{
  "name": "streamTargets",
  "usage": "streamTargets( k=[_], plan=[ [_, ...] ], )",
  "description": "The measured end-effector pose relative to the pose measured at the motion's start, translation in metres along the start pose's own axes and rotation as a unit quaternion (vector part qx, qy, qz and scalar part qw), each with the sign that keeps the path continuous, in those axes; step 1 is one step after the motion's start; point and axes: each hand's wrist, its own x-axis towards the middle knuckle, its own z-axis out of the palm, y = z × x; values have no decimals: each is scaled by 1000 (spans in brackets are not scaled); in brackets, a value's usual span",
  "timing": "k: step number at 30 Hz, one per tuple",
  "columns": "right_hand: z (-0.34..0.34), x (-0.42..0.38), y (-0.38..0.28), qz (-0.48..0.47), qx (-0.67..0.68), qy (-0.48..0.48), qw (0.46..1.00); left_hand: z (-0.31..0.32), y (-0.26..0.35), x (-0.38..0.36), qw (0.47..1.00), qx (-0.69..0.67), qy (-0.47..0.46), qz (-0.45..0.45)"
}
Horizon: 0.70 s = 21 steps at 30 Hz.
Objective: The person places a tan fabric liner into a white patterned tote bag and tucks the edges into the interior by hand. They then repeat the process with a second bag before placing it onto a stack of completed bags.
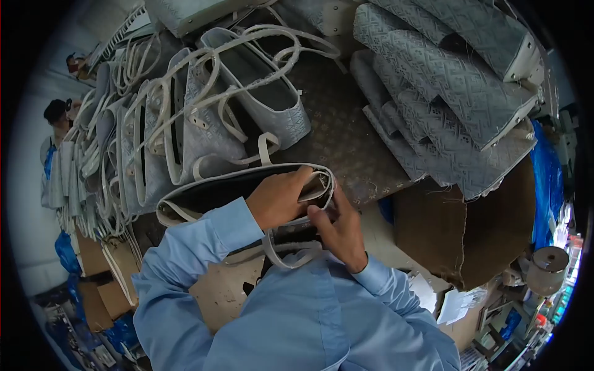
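Observation:
A grey patterned handbag (pixel 179 193) with pale edging lies on its side before me, its dark mouth facing up toward me. My left hand (pixel 281 199) reaches into the right end of this mouth. Its fingers are closed at a folded pale edge there, and the fingertips are partly hidden by the fold. My right hand (pixel 341 230) grips the same end from outside, thumb on the near rim and fingers curled around the corner. Pale strap handles (pixel 291 263) loop out on the near and far sides of the handbag.
Several similar grey bags (pixel 210 139) with tangled pale straps stand at the left. Stacked grey patterned panels (pixel 458 93) lie at the right of the dark worktable (pixel 346 136). A brown cardboard box (pixel 433 229) stands below them. Another person (pixel 59 117) is at the far left.

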Motion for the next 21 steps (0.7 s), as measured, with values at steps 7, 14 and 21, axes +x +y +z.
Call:
streamTargets(
  k=[7,14,21],
  plan=[
    [27,-21,-12,-24,-122,197,972,-47,-38,0,968,36,-99,228],
    [38,-26,-9,52,-139,339,929,-58,-53,-19,874,187,-180,410],
    [56,-34,-15,13,-131,315,940,-31,-48,-21,954,84,-14,289]
  ],
)
